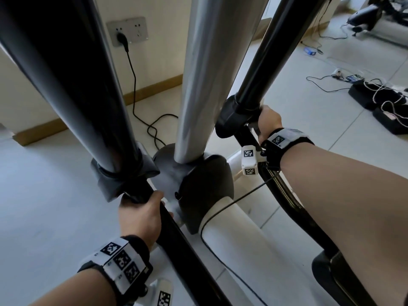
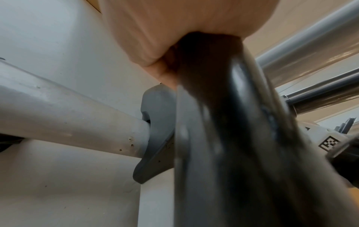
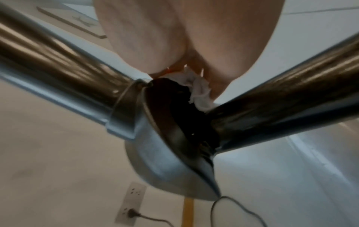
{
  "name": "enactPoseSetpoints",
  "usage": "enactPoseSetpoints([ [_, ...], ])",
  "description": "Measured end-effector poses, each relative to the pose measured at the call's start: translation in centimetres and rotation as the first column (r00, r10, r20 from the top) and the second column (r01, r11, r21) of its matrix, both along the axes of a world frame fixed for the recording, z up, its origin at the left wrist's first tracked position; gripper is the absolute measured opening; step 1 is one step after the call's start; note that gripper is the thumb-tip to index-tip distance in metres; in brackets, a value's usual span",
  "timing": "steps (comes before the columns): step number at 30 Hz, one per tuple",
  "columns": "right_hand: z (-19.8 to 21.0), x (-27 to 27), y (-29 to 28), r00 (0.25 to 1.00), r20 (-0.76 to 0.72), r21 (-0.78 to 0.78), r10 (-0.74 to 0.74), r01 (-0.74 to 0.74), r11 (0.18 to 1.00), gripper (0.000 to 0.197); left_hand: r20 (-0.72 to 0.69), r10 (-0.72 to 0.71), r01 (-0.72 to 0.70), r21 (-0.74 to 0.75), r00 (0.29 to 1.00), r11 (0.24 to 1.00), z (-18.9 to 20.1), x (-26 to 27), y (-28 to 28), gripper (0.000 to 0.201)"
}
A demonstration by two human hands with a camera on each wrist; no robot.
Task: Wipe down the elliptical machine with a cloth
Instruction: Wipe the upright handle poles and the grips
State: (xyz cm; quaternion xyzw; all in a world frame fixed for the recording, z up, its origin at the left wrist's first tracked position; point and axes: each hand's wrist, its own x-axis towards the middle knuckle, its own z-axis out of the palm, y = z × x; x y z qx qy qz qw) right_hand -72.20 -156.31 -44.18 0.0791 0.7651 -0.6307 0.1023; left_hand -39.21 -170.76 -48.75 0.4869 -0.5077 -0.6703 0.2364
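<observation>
The elliptical machine has a silver centre post [image 1: 205,85] between two black swing arms [image 1: 72,85] [image 1: 271,51], above a white frame tube [image 1: 231,228]. My left hand [image 1: 141,215] grips the black lower bar [image 1: 176,239] just below the left arm's joint cover [image 1: 123,177]; in the left wrist view the palm [image 2: 155,38] wraps that bar [image 2: 223,122]. My right hand [image 1: 269,122] is at the right arm's joint cover [image 1: 231,115]. In the right wrist view it [image 3: 174,38] holds a crumpled white cloth [image 3: 201,92] against the black joint [image 3: 174,115]. The fingers are hidden.
A wall socket [image 1: 127,32] holds a plug whose black cable [image 1: 154,127] runs across the tiled floor to the machine's base. Black boxes with tangled cables [image 1: 379,100] lie on the floor at right. Another machine [image 1: 371,16] stands far right. A pedal [image 1: 331,277] is near my right forearm.
</observation>
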Motion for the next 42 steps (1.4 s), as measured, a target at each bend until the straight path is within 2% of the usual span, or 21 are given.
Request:
enactPoseSetpoints([
  [2,-0.1,0.0,0.0,0.999,-0.051,0.022,-0.006,0.007,1.0,0.031,0.002,-0.002,0.002,0.0,1.0,1.0,0.0,0.0,0.0,0.03],
  [4,-0.3,0.8,0.3,0.982,-0.181,0.002,-0.056,0.057,0.998,0.03,0.007,-0.002,0.002,0.003,1.0,1.0,0.1,0.0,0.0,0.029],
  [8,-1.5,2.2,1.2,0.937,-0.347,0.138,-0.022,0.075,0.988,0.053,0.02,0.004,-0.004,0.004,1.0,1.0,0.2,-0.1,0.0,0.029],
  [14,-0.3,4.2,1.5,0.907,-0.42,0.268,-0.026,0.151,0.952,0.066,0.026,0.007,-0.008,0.003,1.0,1.0,0.2,0.0,0.1,0.029],
  [19,-0.4,7.9,2.1,0.867,-0.488,0.22,-0.106,0.24,0.945,0.055,0.018,0.013,-0.013,-0.004,1.0,1.0,0.0,0.2,-0.1,0.029],
  [21,-1.0,9.8,2.2,0.839,-0.544,0.234,-0.004,0.156,0.96,0.046,0.014,0.015,-0.015,-0.003,1.0,1.0,0.1,0.2,-0.1,0.03],
  [22,-1.2,10.5,2.1,0.779,-0.617,0.279,0.107,0.09,0.956,0.038,0.008,0.016,-0.016,-0.002,1.0,1.0,0.1,0.2,-0.1,0.03],
  [23,-1.3,11.0,2.0,0.67,-0.705,0.348,0.233,0.041,0.936,0.028,0.0,0.015,-0.015,-0.002,1.0,1.0,0.1,0.2,-0.1,0.03],
  [25,-1.4,10.6,1.7,0.353,-0.824,0.476,0.443,0.008,0.879,0.021,-0.01,0.011,-0.011,-0.001,1.0,1.0,-0.1,0.2,-0.1,0.028],
  [26,-1.5,10.0,1.4,0.238,-0.831,0.516,0.503,-0.008,0.856,0.024,-0.015,0.012,-0.012,-0.002,1.0,1.0,-0.2,0.2,-0.1,0.027],
  [28,-1.2,8.4,0.6,0.13,-0.763,0.64,0.634,0.008,0.768,0.031,-0.027,0.009,-0.01,-0.014,1.0,1.0,-0.3,0.1,-0.2,0.026],
  [30,-1.0,7.2,0.2,0.12,-0.542,0.84,0.832,0.086,0.535,0.046,-0.034,0.003,-0.003,-0.025,0.999,1.0,-0.4,0.1,-0.2,0.025],
  [31,-1.2,6.8,0.2,0.119,-0.419,0.905,0.9,0.13,0.404,0.053,-0.035,-0.001,0.0,-0.026,0.999,1.0,-0.5,0.1,-0.3,0.024],
  [32,-1.4,6.4,0.5,0.124,-0.33,0.938,0.936,0.154,0.31,0.058,-0.036,-0.004,0.003,-0.027,0.999,1.0,-0.5,0.1,-0.3,0.024],
  [33,-1.6,6.3,0.8,0.143,-0.29,0.953,0.946,0.136,0.272,0.059,-0.037,-0.005,0.004,-0.029,0.999,1.0,-0.6,0.1,-0.3,0.023],
  [36,-1.7,6.6,1.5,0.2,-0.302,0.951,0.932,-0.007,0.31,0.056,-0.035,0.001,-0.002,-0.04,0.999,0.999,-0.8,0.0,-0.4,0.023],
  [38,-2.0,6.6,2.2,0.144,-0.303,0.953,0.942,0.056,0.298,0.052,-0.038,0.008,-0.009,-0.029,0.999,1.0,-0.9,0.0,-0.4,0.024],
  [39,-2.1,6.7,2.6,0.081,-0.267,0.954,0.96,0.165,0.251,0.05,-0.045,0.011,-0.012,-0.018,0.999,1.0,-0.9,0.0,-0.4,0.025],
  [40,-2.2,6.9,3.1,0.033,-0.166,0.946,0.986,0.287,0.15,0.05,-0.051,0.013,-0.014,-0.006,0.999,1.0,-0.9,-0.1,-0.4,0.026],
  [41,-2.4,7.0,3.6,0.021,-0.049,0.918,0.999,0.394,0.037,0.051,-0.056,0.016,-0.016,0.003,0.998,1.0,-1.0,-0.1,-0.4,0.027],
  [42,-2.8,7.1,4.3,0.018,0.004,0.914,1.0,0.405,-0.011,0.053,-0.061,0.019,-0.019,0.007,0.998,1.0,-1.1,-0.1,-0.4,0.028],
])
